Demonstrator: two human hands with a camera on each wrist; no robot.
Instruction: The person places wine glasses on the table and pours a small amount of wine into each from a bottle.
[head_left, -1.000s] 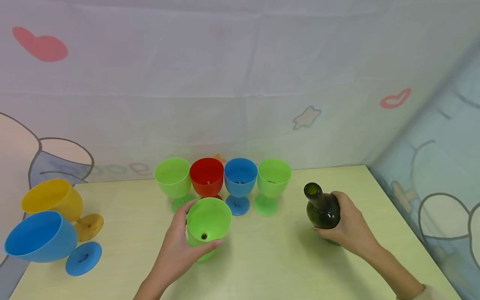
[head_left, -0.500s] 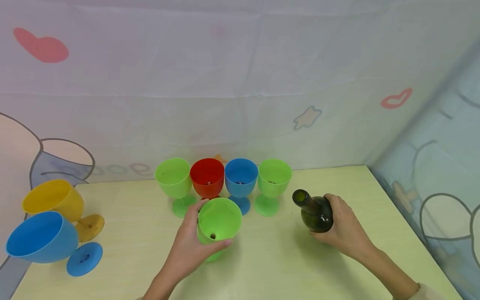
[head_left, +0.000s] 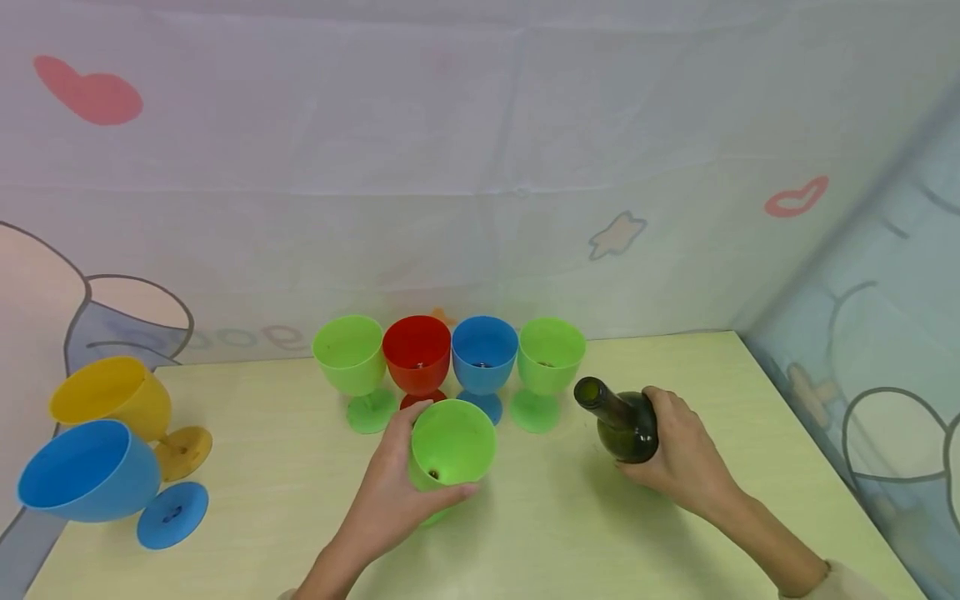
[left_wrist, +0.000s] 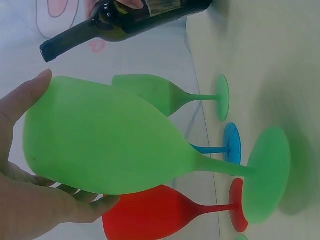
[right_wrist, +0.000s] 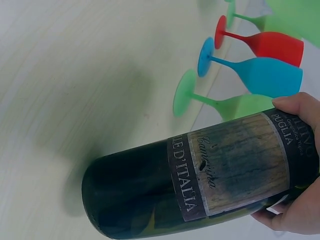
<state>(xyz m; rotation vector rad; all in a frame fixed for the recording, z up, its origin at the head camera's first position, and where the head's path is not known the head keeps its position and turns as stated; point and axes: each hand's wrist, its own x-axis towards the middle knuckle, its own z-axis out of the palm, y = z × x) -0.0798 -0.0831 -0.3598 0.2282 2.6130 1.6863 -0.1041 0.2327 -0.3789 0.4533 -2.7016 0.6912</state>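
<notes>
My left hand (head_left: 401, 487) grips the bowl of a green goblet (head_left: 454, 440), thumb on the near side and fingers round the back. A small dark spot shows inside that goblet. In the left wrist view the goblet (left_wrist: 110, 135) has its foot close to the tabletop. To the right, my right hand (head_left: 682, 454) holds a dark green wine bottle (head_left: 628, 429) round its upper body, the neck leaning left towards the goblet. A gap separates the bottle's mouth from the goblet's rim. The right wrist view shows the labelled bottle (right_wrist: 200, 175) tilted, its base near the table.
Behind the held goblet stand a green goblet (head_left: 349, 357), a red goblet (head_left: 417, 355), a blue goblet (head_left: 484, 354) and another green goblet (head_left: 552, 357) in a row. A yellow goblet (head_left: 120, 400) and a large blue goblet (head_left: 97, 479) are at the table's left edge.
The left hand has carried the green goblet to the right. The right hand has brought the bottle left, and its neck now leans further left.
</notes>
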